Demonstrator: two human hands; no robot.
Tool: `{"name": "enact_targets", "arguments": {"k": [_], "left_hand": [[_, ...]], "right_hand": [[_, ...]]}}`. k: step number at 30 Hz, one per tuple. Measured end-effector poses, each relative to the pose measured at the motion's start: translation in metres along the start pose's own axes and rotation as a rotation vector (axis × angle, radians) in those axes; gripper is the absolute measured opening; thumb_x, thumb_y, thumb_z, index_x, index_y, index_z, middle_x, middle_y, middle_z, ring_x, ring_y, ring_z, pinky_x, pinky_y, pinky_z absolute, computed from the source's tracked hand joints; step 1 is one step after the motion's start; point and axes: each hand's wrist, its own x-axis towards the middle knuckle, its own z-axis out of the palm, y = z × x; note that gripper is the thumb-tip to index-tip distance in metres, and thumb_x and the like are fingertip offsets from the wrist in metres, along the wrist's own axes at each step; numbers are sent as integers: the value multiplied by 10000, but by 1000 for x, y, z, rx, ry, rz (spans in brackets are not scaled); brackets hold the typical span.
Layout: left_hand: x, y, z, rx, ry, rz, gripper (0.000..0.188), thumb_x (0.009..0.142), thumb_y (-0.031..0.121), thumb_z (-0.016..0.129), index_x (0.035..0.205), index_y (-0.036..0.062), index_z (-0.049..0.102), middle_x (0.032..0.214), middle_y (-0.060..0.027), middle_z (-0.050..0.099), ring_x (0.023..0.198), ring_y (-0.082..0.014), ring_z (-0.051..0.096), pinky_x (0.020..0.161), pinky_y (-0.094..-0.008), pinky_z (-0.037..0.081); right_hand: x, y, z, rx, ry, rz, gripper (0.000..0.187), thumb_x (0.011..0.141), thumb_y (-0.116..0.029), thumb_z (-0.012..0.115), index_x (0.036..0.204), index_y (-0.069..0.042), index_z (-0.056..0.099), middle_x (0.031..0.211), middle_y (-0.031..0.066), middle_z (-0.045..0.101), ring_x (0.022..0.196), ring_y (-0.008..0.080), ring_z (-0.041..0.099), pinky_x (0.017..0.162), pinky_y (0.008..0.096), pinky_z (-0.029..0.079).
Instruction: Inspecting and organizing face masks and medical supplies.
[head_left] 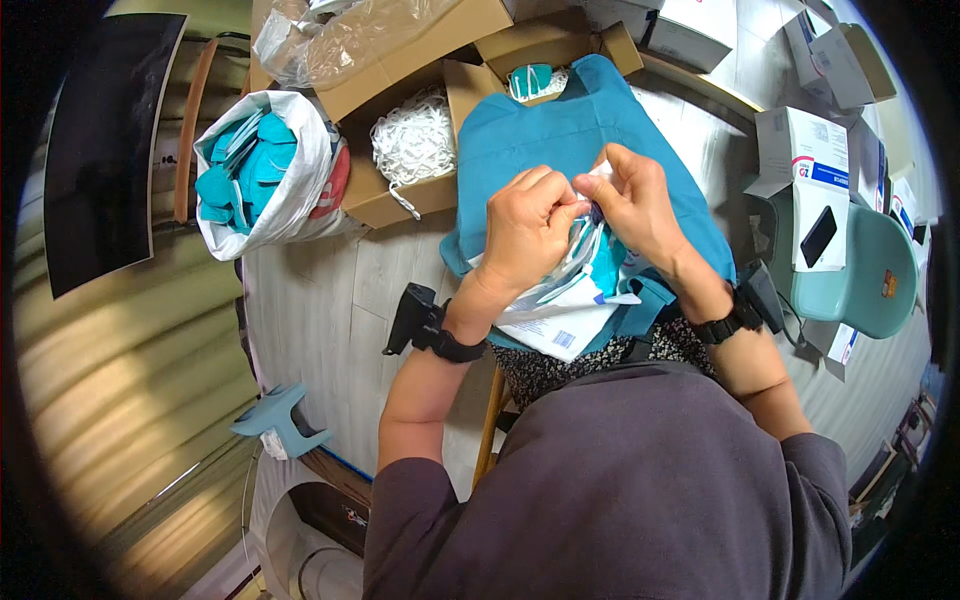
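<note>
Over my lap lies a teal cloth (540, 135). On it, toward me, rests an opened white printed carton (560, 330), with teal face masks (606, 265) and white elastic straps (583, 245) showing in its opening. My left hand (532, 228) and my right hand (640, 205) meet above the carton's far end, with thumbs and fingers pinched together. White straps run up toward the left fingers, and a bit of white and dark blue shows between the hands. The fingers hide exactly what each one pinches. Both wrists wear black strapped devices.
At left stands a white sack (290, 215) full of teal masks. Beside it, a cardboard box (375, 205) holds tangled white elastic (413, 140). On the right, a phone (818, 237) lies on a white carton over a pale green chair (880, 285). More cartons (697, 30) stand behind.
</note>
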Motion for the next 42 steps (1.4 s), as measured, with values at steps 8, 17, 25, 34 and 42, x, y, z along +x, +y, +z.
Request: {"name": "enact_targets", "arguments": {"k": [8,17,25,34,42], "left_hand": [[-30,59,-8,-313,-97,24,105,747,-16,728,714,56,659,692,-68,607,628,-233,585,566,-312,450],[-38,49,-42,-227,113,-27,150,785,88,780,874,57,664,896,-84,661,781,-186,605,687,-297,482],[-30,52,-33,-29,-39,-132,858,656,426,875,1292,4,482,1176,-161,590,1090,-304,569,940,-415,426],[-43,16,-10,-36,-64,-249,678,788,196,803,1358,4,490,1140,-234,646,1027,-370,651,877,-384,512],[-60,30,12,-22,108,59,559,707,-134,595,1232,45,661,760,-119,603,634,-265,615,607,-330,513]], "right_hand": [[22,48,7,-185,81,90,381,808,-305,758,689,11,581,570,109,551,524,168,522,493,354,400],[24,23,-8,116,62,35,260,874,-174,715,780,14,564,629,96,640,591,85,570,507,272,440],[20,14,-9,-118,145,-34,262,863,-158,732,763,12,559,628,122,634,545,119,570,501,286,446],[14,4,-8,127,168,-97,221,879,-155,722,769,-17,590,615,47,608,517,77,509,470,250,402],[24,14,-20,897,-81,557,211,925,-165,680,770,-46,600,692,34,639,526,100,570,475,268,478]]}}
